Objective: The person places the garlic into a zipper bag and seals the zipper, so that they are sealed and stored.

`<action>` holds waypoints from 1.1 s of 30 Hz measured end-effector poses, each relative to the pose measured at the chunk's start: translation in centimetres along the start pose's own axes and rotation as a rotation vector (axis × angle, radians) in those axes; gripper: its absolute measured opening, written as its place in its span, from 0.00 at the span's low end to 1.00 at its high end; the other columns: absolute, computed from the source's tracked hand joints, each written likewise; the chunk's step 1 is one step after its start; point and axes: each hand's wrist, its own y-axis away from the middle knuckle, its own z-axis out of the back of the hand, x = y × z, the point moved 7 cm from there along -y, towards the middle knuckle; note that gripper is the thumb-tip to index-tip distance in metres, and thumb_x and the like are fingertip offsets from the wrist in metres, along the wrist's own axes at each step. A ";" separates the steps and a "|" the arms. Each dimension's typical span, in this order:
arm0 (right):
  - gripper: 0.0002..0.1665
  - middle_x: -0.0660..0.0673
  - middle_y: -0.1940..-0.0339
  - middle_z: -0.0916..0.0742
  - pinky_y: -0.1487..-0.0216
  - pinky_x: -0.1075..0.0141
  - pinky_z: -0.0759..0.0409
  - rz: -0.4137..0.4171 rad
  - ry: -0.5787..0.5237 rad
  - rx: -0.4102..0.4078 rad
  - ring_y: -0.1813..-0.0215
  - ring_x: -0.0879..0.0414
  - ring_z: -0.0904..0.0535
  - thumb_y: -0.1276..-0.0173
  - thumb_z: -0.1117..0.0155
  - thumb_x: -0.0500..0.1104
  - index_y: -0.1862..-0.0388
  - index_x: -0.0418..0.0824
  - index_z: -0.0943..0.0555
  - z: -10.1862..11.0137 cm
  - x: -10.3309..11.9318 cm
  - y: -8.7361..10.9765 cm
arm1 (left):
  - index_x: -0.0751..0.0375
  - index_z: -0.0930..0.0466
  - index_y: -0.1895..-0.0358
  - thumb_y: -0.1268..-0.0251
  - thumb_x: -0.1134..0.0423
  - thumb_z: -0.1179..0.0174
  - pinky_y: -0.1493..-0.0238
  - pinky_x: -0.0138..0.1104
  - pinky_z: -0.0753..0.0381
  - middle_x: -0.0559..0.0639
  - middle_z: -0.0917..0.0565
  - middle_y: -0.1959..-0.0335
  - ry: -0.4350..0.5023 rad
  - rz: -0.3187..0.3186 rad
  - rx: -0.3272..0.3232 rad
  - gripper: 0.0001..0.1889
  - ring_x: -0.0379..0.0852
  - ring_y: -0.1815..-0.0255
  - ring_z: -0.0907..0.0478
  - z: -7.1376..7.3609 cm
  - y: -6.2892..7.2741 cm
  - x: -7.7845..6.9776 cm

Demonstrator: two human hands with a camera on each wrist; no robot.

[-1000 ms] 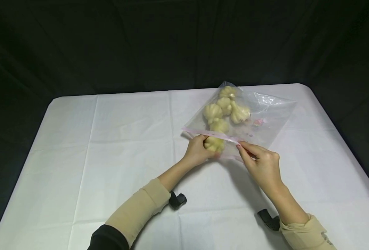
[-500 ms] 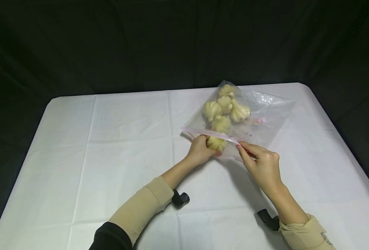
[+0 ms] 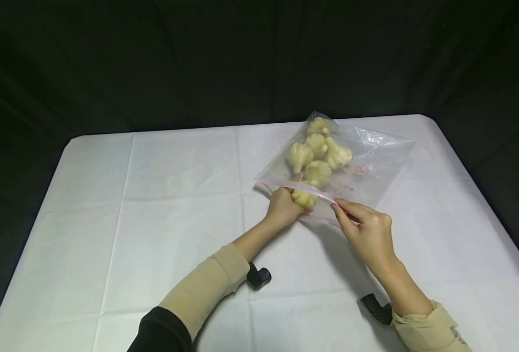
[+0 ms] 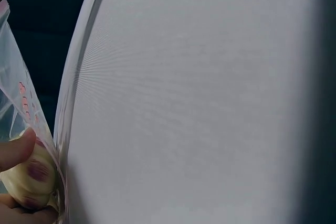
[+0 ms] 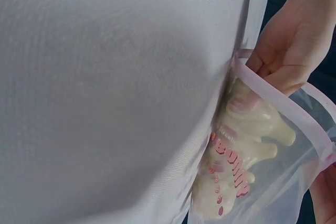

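Note:
A clear zip bag [image 3: 380, 156] with a pink closure strip lies with its mouth toward me. My left hand [image 3: 281, 209] reaches into the mouth and grips a garlic bulb [image 3: 303, 197]; the left wrist view shows the thumb on top of this pale, purple-marked bulb [image 4: 34, 177] and fingers beneath. Deeper in the bag are several more garlic bulbs [image 3: 318, 172], clustered toward its far left corner. With thumb and fingertips, my right hand [image 3: 369, 232] pinches the upper strip [image 3: 316, 191] and holds the mouth apart. Pink lettering [image 5: 231, 163] shows on the bag in the right wrist view.
A white cloth covers the table [image 3: 176, 205], and its far edge runs just behind the bag. Black curtain [image 3: 198, 63] surrounds the back and sides. Black camera mounts [image 3: 258, 276] stick out from both wrists, low over the cloth.
My left hand has pushed slightly farther into the bag with its garlic bulb. A bulb just inside has shifted right and away. The right hand has stayed almost still on the strip.

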 end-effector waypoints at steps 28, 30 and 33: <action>0.10 0.37 0.69 0.11 0.62 0.85 0.24 -0.014 0.017 0.026 0.70 0.45 0.13 0.48 0.28 0.24 0.65 0.29 0.12 -0.1 -0.2 -0.1 | 0.65 0.31 0.33 0.56 0.65 0.23 0.51 0.37 0.22 0.57 0.16 0.51 -0.032 -0.038 -0.053 0.42 0.49 0.53 0.20 1.0 0.9 0.1; 0.10 0.36 0.69 0.11 0.61 0.86 0.26 -0.016 0.016 0.028 0.71 0.45 0.13 0.48 0.29 0.24 0.65 0.29 0.12 -0.1 -0.2 -0.1 | 0.66 0.33 0.31 0.55 0.65 0.23 0.48 0.39 0.23 0.59 0.18 0.47 -0.042 -0.043 -0.048 0.43 0.51 0.49 0.21 1.2 1.0 0.2; 0.10 0.36 0.69 0.11 0.61 0.86 0.26 -0.018 0.014 0.031 0.71 0.45 0.13 0.48 0.29 0.24 0.65 0.29 0.13 -0.1 -0.3 0.0 | 0.68 0.32 0.32 0.54 0.65 0.24 0.40 0.41 0.26 0.61 0.21 0.42 -0.052 -0.054 -0.046 0.42 0.55 0.41 0.24 1.6 1.3 0.3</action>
